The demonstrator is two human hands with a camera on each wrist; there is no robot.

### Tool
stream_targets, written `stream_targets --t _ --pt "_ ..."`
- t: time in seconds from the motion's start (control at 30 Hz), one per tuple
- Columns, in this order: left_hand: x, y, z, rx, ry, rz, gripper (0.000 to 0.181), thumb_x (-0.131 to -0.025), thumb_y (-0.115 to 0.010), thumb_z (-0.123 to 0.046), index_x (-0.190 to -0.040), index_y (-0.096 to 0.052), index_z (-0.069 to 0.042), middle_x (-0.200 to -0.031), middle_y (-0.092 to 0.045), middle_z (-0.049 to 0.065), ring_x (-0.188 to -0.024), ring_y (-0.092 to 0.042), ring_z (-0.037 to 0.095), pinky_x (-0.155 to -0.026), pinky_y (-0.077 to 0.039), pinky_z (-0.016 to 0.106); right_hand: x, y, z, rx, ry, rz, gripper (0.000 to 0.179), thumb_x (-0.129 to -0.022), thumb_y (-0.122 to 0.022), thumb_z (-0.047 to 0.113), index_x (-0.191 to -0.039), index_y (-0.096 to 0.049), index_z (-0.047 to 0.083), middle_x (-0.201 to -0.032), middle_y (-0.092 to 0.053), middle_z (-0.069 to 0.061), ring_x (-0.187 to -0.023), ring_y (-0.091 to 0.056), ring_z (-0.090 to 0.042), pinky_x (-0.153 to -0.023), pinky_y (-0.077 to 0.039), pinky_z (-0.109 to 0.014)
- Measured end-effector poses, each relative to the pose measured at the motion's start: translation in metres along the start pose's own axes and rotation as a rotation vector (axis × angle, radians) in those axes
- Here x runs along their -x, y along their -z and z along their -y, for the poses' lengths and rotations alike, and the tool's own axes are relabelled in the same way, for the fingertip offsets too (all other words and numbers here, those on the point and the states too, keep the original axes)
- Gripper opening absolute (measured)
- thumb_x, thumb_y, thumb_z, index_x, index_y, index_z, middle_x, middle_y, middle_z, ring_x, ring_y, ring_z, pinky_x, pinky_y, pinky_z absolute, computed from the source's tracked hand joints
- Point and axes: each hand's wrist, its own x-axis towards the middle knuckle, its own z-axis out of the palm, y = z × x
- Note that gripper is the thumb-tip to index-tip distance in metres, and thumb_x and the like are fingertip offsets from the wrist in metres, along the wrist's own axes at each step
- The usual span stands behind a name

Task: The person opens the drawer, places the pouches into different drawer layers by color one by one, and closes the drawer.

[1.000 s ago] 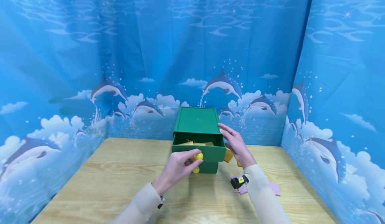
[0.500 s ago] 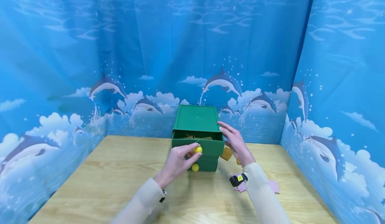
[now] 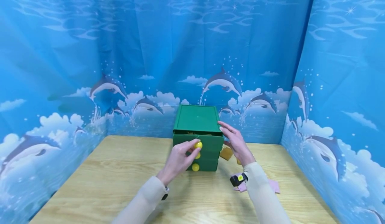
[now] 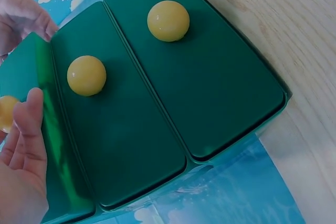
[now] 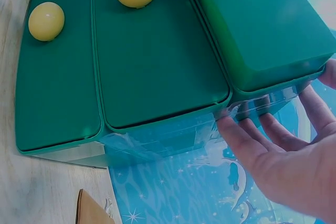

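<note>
A green cabinet (image 3: 197, 117) of three stacked drawers stands on the table, each drawer with a round yellow knob. My left hand (image 3: 177, 159) pinches the top drawer's knob (image 3: 198, 145) between thumb and fingers. That top drawer (image 3: 212, 143) sticks out slightly, with a narrow gap above its front; the contents are mostly hidden. The middle drawer (image 4: 121, 129) and bottom drawer (image 4: 210, 77) are closed. My right hand (image 5: 294, 161) rests extended fingers against the cabinet's right side, its thumb near the upper edge.
Behind my right hand, a brown block-like piece (image 3: 226, 153) lies beside the cabinet. A flat pink piece (image 3: 274, 186) lies on the wooden table (image 3: 120, 174) under my right forearm. Blue dolphin-print curtains (image 3: 150, 50) enclose the back and sides.
The top drawer has slid inward, away from me, with my left hand on its knob. Its opening has narrowed to a slit. My right hand has stayed at the cabinet's side.
</note>
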Motion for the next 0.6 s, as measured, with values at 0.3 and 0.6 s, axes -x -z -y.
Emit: stream_targets --t 0.3,0.6 --pt "-0.0028 -0.0054 0.0041 0.024 0.047 -0.019 0.030 -0.092 -0.068 -0.009 -0.123 -0.068 -0.010 -0.087 -0.071 0.000 -0.071 -0.063 0.006 -0.059 -0.055 0.018 -0.0005 0.0001 0.0001 -0.005 0.004 -0.006 0.048 -0.102 -0.052 0.036 -0.148 -0.046 0.023 -0.160 -0.029 0.001 -0.148 -0.026 -0.026 -0.115 -0.032 -0.056" --pt "-0.0074 -0.0063 0.0075 0.022 0.096 0.008 0.031 -0.095 -0.066 -0.012 -0.125 -0.067 -0.011 -0.091 -0.070 0.000 -0.076 -0.062 0.007 -0.059 -0.052 0.016 -0.0008 -0.0003 -0.0010 -0.005 -0.003 -0.019 0.047 -0.103 -0.052 0.034 -0.148 -0.046 0.022 -0.161 -0.028 0.001 -0.149 -0.023 -0.027 -0.115 -0.032 -0.057"
